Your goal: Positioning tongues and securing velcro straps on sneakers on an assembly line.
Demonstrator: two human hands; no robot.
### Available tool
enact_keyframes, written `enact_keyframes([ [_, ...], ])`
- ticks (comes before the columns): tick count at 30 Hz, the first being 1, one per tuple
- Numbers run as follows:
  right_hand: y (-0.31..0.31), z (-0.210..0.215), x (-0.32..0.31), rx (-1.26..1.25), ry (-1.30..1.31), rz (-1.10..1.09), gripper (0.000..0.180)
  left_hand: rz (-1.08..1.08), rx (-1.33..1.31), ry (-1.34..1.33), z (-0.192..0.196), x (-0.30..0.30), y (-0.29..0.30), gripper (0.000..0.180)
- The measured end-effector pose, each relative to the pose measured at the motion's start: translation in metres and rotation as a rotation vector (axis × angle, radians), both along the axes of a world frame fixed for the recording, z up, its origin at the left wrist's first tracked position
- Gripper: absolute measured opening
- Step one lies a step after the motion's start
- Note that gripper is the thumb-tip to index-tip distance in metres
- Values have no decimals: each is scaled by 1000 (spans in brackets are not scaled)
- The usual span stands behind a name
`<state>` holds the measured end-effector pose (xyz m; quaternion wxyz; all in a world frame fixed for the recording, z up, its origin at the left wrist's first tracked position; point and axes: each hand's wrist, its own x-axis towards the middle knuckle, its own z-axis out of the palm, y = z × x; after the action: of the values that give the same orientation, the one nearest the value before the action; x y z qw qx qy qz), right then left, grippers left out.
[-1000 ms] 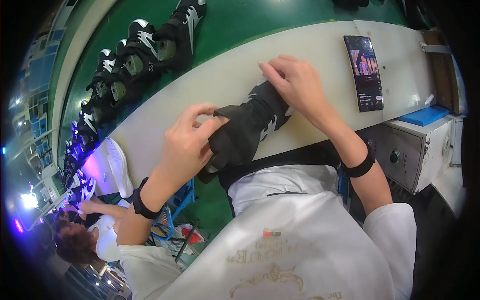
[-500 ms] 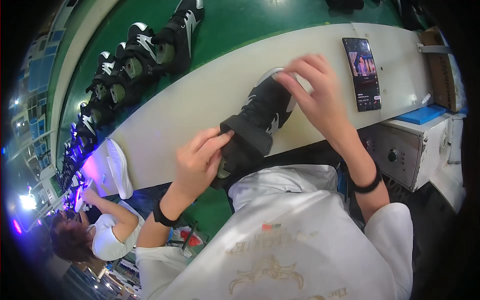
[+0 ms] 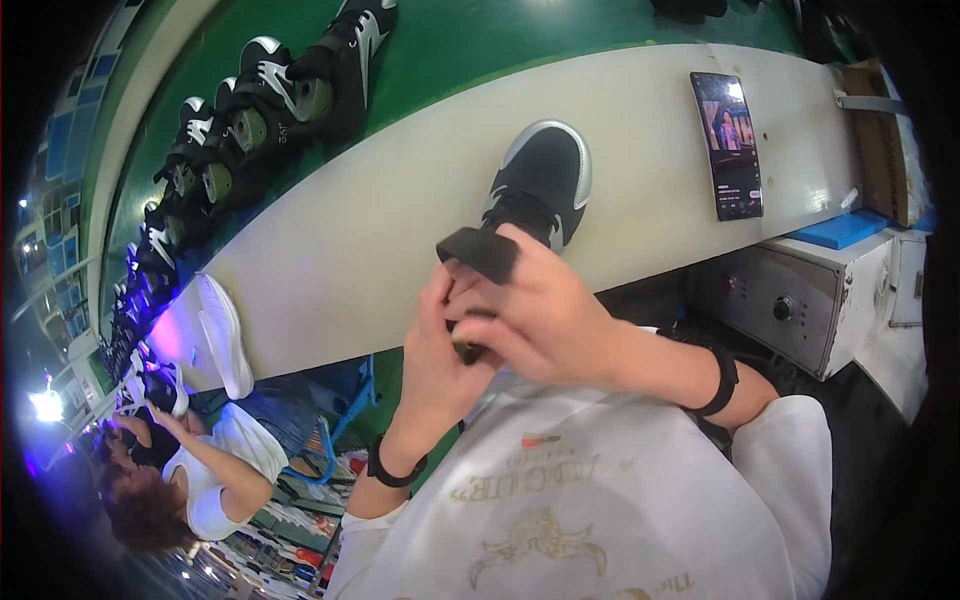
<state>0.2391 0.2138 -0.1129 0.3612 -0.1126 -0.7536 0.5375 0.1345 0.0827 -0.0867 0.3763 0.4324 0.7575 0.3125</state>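
A black shoe upper with a silver toe rim rests on the pale workbench, toe pointing away from me. Its wide black strap stands up across the ankle part. My left hand is closed round the heel side of the shoe, fingers under the strap. From the right, my right hand grips the same ankle part with bent fingers, beside the strap. Both hands hide most of the heel; a bit of olive green shows between them.
A phone with a lit screen lies on the bench at right. Beyond it are a cardboard box and a metal control box with knobs. Black shoes line the green surface at far left, white soles nearer. Another person works at left.
My right hand has come from the toe down to the ankle part. My left hand has shifted right and nearer me. The shoe's toe now shows uncovered, turned more straight ahead.
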Motion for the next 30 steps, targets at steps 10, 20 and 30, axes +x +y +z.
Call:
enact_keyframes([
  [10,-1,18,10,-178,-143,3,18,107,439,-83,-15,12,40,58],
  [20,1,10,61,-274,-350,-235,56,260,207,-647,-23,12,14,50],
  [30,10,-5,66,-307,-298,-242,51,92,239,74,-28,19,21,52],
])
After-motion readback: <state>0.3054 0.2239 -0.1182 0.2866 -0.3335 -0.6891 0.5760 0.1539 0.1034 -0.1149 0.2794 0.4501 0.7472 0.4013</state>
